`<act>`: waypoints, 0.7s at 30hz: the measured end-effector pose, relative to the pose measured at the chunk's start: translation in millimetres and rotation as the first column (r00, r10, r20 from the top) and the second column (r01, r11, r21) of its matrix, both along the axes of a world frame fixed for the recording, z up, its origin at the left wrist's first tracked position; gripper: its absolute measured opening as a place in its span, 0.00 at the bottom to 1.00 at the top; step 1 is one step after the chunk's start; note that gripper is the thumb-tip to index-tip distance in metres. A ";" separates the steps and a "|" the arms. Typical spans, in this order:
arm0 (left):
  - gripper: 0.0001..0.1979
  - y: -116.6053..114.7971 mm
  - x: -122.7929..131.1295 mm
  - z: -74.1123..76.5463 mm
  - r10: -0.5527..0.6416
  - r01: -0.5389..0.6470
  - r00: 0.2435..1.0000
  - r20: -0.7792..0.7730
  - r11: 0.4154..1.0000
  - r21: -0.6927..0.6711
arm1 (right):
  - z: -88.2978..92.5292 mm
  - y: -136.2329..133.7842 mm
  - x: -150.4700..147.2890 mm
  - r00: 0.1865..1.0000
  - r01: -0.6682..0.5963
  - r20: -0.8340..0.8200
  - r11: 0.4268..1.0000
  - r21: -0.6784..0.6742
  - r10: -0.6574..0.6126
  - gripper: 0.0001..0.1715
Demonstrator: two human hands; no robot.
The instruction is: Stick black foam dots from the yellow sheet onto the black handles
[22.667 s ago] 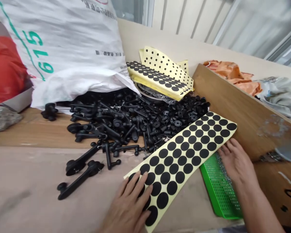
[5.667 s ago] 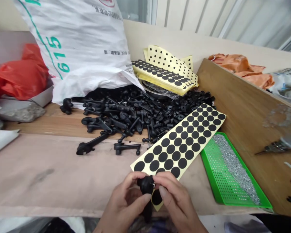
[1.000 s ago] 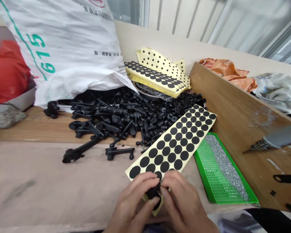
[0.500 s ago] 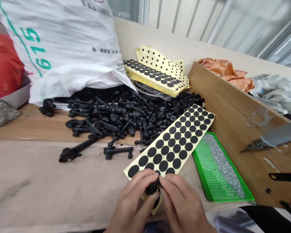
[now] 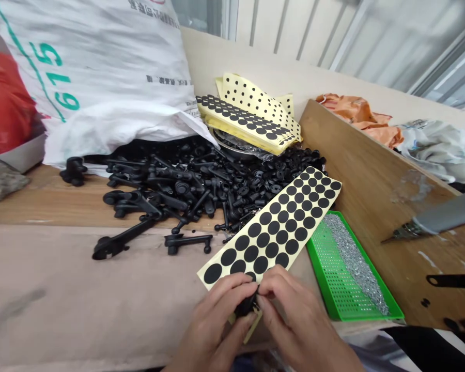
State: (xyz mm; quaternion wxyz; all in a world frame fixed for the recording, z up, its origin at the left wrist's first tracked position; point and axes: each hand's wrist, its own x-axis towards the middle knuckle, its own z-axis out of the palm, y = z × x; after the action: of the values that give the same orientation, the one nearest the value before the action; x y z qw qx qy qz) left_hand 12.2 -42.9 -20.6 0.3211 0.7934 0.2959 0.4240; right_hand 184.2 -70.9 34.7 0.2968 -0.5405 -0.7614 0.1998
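Note:
My left hand [image 5: 213, 323] and my right hand [image 5: 298, 318] meet low in view, pinching a black moulded plastic part [image 5: 246, 305] between their fingers. Most of that part is hidden by my fingers. A scrap of yellow backing [image 5: 252, 326] shows beneath it. Just above my fingertips lies a long yellow sheet of round black adhesive pads [image 5: 271, 232], and its lower end nearly touches my hands. A heap of black plastic parts [image 5: 186, 191] lies beyond the sheet, with a loose black arm-shaped part [image 5: 112, 245] on the table.
A green perforated tray [image 5: 343, 274] of small silver metal pieces sits to the right. Behind are a white woven sack [image 5: 93, 67], more pad sheets on a steel bowl [image 5: 248, 119], and a wooden board [image 5: 372, 170] with a pointed grey-handled tool [image 5: 414, 230].
My hands have closed in around the black part, hiding more of it. Everything else has shifted slightly left and up in view, as my head moved. The sheet and the tray stay put.

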 end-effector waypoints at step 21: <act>0.17 9.9 2.0 14.3 -0.037 0.057 0.995 0.091 0.973 -0.225 | 1.9 11.9 7.3 0.983 -0.153 -0.097 0.987 0.049 0.157 0.10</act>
State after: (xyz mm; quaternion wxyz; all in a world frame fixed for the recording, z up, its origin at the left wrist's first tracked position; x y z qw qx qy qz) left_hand 14.2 -33.0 -6.3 0.4320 0.7394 0.3094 0.4134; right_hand 191.5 -59.0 36.5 0.3297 -0.4627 -0.7891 0.2335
